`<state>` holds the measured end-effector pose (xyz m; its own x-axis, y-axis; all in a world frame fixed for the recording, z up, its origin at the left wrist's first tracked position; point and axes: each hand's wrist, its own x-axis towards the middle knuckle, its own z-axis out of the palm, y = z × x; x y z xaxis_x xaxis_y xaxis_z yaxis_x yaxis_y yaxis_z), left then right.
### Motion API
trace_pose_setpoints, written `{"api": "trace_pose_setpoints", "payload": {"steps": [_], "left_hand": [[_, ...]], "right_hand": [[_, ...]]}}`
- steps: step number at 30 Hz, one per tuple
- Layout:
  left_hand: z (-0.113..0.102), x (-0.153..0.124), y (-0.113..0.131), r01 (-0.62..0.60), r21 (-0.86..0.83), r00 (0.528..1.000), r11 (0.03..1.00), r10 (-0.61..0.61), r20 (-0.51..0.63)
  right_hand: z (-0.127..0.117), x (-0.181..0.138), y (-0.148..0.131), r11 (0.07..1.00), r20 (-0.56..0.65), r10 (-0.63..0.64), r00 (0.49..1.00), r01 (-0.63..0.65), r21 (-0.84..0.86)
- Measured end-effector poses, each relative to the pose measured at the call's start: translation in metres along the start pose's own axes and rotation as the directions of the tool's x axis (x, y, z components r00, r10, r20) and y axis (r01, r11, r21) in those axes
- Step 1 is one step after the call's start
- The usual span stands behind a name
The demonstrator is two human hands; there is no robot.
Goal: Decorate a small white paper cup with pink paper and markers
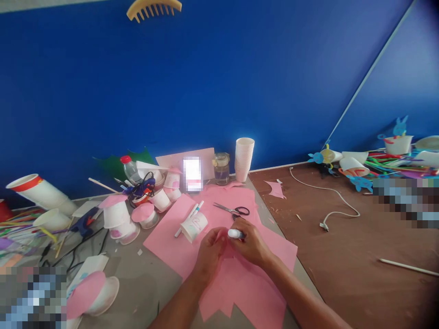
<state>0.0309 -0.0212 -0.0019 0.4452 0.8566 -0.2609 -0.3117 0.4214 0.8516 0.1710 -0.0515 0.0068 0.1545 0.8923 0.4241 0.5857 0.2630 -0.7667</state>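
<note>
My left hand [210, 253] pinches a small piece of pink paper [220, 234] between thumb and fingers. Close beside it, my right hand [252, 242] is closed round a white-ended tube [235, 234]; whether this is a marker or a glue stick does not show. Both hands are above overlapping sheets of pink paper [240, 288]. Just beyond my right hand lie black-handled scissors [233, 209], their handles partly hidden by it. To the left of the hands, a white paper cup [194, 225] with a drawn mark lies tilted, with white markers [195, 208] against it.
A stack of paper cups [244, 160], a glass jar [221, 168] and a bright phone screen [193, 173] stand at the back. Cups with pink discs [116, 214] and a blue glue gun [84, 224] crowd the left. A white cable [329, 182] lies on the brown table.
</note>
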Motion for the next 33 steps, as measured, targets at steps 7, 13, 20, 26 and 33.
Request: {"api": "trace_pose_setpoints", "payload": {"steps": [7, 13, 20, 26, 33], "left_hand": [[0.004, -0.006, 0.005, 0.041, 0.052, 0.998, 0.998, -0.044, 0.046], [-0.002, -0.005, 0.002, -0.030, 0.089, 0.999, 0.996, 0.026, 0.046], [-0.009, -0.002, 0.001, -0.273, 0.242, 0.955, 0.931, 0.293, -0.049], [-0.011, -0.007, 0.003, -0.393, 0.368, 0.913, 0.843, 0.407, 0.045], [-0.003, -0.012, 0.003, -0.210, 0.269, 0.963, 0.940, 0.151, 0.223]], "right_hand": [[-0.002, 0.002, 0.004, 0.994, -0.103, 0.013, 0.995, -0.024, -0.108], [-0.014, 0.008, 0.008, 0.980, -0.277, 0.193, 0.941, -0.201, -0.001], [-0.017, 0.012, 0.016, 0.904, -0.343, 0.427, 0.837, -0.407, 0.131], [-0.015, 0.014, 0.019, 0.890, -0.371, 0.454, 0.810, -0.432, 0.146], [-0.016, 0.016, 0.023, 0.918, -0.415, 0.394, 0.820, -0.375, 0.128]]}}
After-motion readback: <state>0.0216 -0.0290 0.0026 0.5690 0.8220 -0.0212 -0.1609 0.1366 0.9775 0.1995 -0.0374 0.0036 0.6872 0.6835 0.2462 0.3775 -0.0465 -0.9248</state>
